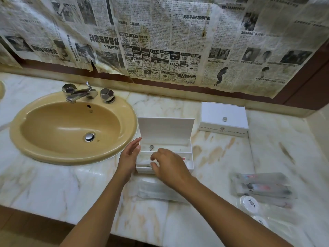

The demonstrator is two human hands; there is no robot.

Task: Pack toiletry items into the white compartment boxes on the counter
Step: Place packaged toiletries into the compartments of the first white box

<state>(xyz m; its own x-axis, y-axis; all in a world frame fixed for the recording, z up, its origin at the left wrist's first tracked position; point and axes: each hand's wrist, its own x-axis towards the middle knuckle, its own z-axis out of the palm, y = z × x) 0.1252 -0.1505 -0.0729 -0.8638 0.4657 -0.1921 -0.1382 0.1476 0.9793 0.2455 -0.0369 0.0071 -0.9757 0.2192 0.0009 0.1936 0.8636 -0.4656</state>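
Our right hand (169,166) hovers, fingers loosely curled, over the open white box (190,157) (lid up), while our flat left hand (129,154) touches its side.

A: Where does the camera sit?

B: There is one view only, head-worn and wide-angle, looking forward and down over the counter (53,184).

A: How near?

B: Close. Both forearms enter from the bottom edge; the sink (71,125) fills the left, and the papered wall (160,32) bends across the top.
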